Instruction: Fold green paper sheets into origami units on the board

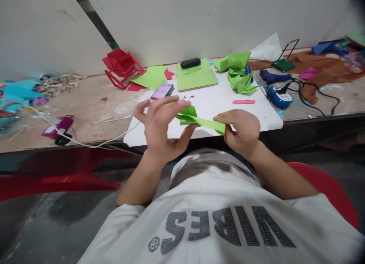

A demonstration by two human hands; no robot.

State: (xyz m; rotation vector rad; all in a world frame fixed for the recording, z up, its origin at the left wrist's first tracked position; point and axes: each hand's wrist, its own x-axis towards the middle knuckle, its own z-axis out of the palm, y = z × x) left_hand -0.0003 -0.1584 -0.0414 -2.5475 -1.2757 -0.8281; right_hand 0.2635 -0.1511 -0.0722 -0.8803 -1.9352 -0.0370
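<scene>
Held over the front edge of the white board (205, 108) is a folded strip of bright green paper (209, 124), with a raised flap at its left end. My right hand (242, 131) pinches the right end between thumb and bent fingers. At the other end, my left hand (164, 125) has its thumb against the lower edge and its raised fingertips by the flap, so the paper lies between them. Beyond my hands, a pink utility knife (243, 102) rests on the board. A phone (162, 92) lies behind my left hand.
Green folded paper pieces (238, 72) and a green pad (196, 79) bearing a black case (190, 63) are at the back. A red model chair (121, 66) stands left. At right are a blue glue gun (275, 77) and cables. A white cord (94, 146) crosses the left front edge.
</scene>
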